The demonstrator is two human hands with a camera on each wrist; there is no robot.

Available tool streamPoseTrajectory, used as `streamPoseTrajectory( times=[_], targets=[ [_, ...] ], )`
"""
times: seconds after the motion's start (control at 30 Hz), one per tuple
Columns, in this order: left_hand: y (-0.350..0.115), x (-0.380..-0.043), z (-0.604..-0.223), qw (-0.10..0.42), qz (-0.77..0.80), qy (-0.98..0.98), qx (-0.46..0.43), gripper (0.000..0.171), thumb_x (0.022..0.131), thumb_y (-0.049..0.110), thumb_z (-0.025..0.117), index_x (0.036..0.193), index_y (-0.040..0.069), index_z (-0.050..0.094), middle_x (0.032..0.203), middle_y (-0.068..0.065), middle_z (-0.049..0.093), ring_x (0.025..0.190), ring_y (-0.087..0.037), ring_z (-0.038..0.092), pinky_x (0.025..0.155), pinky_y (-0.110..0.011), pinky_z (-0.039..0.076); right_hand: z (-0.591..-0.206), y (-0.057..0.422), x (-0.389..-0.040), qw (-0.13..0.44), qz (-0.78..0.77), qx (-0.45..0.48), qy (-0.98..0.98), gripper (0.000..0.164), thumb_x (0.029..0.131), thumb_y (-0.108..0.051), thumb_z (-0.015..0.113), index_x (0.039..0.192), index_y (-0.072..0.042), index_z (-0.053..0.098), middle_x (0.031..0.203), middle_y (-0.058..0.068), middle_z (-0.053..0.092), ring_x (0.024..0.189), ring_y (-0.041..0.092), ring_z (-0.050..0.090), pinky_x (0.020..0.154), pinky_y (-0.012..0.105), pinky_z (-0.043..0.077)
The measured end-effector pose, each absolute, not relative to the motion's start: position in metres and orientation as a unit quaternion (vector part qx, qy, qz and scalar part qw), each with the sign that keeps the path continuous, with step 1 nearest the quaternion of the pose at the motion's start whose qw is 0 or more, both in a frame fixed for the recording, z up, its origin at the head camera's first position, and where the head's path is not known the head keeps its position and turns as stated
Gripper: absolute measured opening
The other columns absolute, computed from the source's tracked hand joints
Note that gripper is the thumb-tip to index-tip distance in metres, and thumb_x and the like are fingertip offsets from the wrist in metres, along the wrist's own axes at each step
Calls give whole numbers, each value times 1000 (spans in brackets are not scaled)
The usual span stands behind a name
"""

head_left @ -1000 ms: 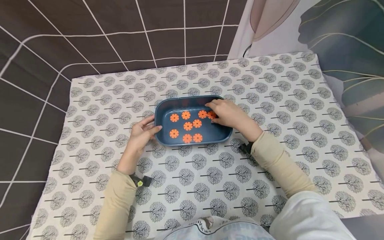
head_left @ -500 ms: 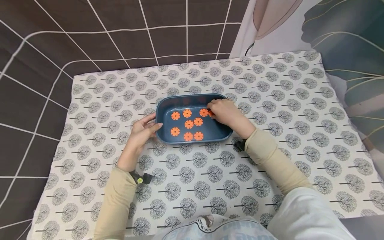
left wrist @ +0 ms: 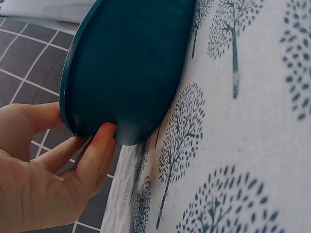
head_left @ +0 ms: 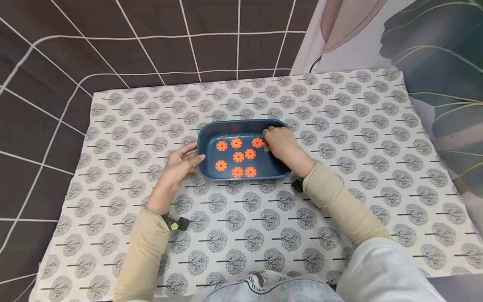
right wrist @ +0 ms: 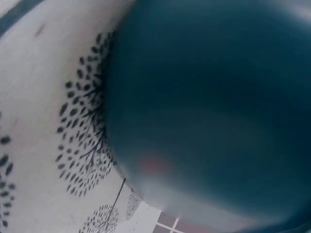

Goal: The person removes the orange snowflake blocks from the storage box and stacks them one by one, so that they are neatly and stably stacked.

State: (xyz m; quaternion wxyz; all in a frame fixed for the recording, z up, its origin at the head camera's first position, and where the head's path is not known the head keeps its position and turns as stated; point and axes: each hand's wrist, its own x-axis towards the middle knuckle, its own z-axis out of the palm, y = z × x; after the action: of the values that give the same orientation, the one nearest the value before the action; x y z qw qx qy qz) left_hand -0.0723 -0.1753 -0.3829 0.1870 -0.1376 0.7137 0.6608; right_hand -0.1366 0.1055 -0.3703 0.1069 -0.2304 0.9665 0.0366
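Observation:
A dark blue oblong tub (head_left: 271, 167) lies mid-table in the head view, with several orange notched discs (head_left: 238, 157) spread flat over its floor. At its left end my left hand (head_left: 179, 167) grips the rim, thumb inside and fingers outside; the left wrist view has this hand (left wrist: 53, 179) against the tub's outer wall (left wrist: 126, 68). My right hand (head_left: 283, 144) reaches inside the right end, fingers curled onto one orange disc (head_left: 266, 143), mostly hidden beneath them. Only the tub's blurred outer side (right wrist: 209, 107) fills the right wrist view, without the hand.
A white cloth with grey tree prints (head_left: 234, 243) covers the table. Behind it hangs a dark curtain with white grid lines (head_left: 211, 54). A patterned drape (head_left: 445, 84) borders the right side. Black wrist straps (head_left: 183, 223) show at both cuffs.
My right hand's fingers have drawn together and closed over the rightmost disc, which was more visible before. The left hand keeps its grip on the tub. The tub and other discs look unmoved.

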Motion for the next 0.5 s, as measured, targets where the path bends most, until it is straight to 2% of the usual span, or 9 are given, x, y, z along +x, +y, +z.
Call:
streamPoseTrajectory(
  times=[0.3, 0.5],
  targets=[
    [-178, -70, -382, 191, 663, 710, -138, 62, 86, 6, 64, 142, 9, 38, 133, -19, 52, 72, -8, 65, 66, -20, 55, -375, 99, -135, 135, 60, -201, 968, 46, 84, -35, 67, 113, 0, 59, 100, 18, 60, 91, 33, 61, 76, 44, 55],
    [-177, -72, -383, 191, 668, 707, -132, 63, 86, 7, 65, 142, 8, 36, 133, -20, 51, 74, -10, 66, 69, -21, 56, -374, 97, -136, 138, 70, -183, 971, 48, 84, -37, 66, 113, 1, 60, 101, 18, 61, 91, 32, 61, 73, 44, 56]
  ],
)
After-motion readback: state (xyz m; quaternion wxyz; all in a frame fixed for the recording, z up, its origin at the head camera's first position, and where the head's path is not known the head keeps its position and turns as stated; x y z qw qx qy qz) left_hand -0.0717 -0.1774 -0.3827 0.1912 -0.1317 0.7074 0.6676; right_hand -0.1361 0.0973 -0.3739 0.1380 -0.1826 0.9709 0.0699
